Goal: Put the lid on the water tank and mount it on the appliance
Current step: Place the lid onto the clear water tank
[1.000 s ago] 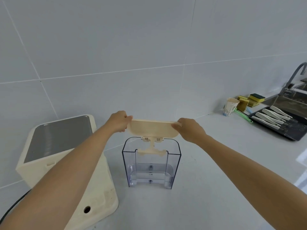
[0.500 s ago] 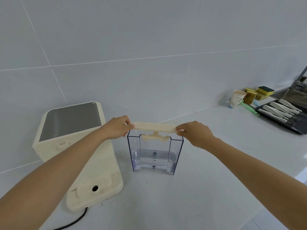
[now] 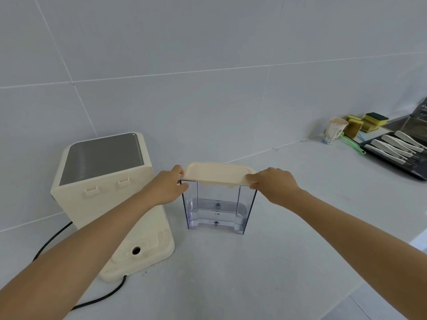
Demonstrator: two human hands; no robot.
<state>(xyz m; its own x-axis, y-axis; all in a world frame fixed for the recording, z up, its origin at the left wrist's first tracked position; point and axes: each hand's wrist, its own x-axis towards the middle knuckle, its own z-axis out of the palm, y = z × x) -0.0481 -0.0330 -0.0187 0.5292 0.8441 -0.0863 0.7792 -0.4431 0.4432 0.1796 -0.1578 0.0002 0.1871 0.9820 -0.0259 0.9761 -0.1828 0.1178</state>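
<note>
A clear plastic water tank (image 3: pixel 217 207) stands upright on the white counter, a little water in its bottom. A cream lid (image 3: pixel 216 173) lies across the tank's top rim. My left hand (image 3: pixel 167 188) pinches the lid's left end and my right hand (image 3: pixel 273 183) pinches its right end. The cream appliance (image 3: pixel 104 188) with a grey metal top stands just left of the tank; its low base plate with a round hole (image 3: pixel 136 250) juts toward me, partly hidden by my left forearm.
A black power cord (image 3: pixel 99 296) runs from the appliance along the counter at the lower left. At the far right stand a paper cup (image 3: pixel 335 130), sponges (image 3: pixel 367 122) and a dark tray of white utensils (image 3: pixel 397 148). A tiled wall stands close behind.
Both hands have lowered the lid from above the tank down onto its top rim. The view has tilted down, showing more of the appliance base and cord.
</note>
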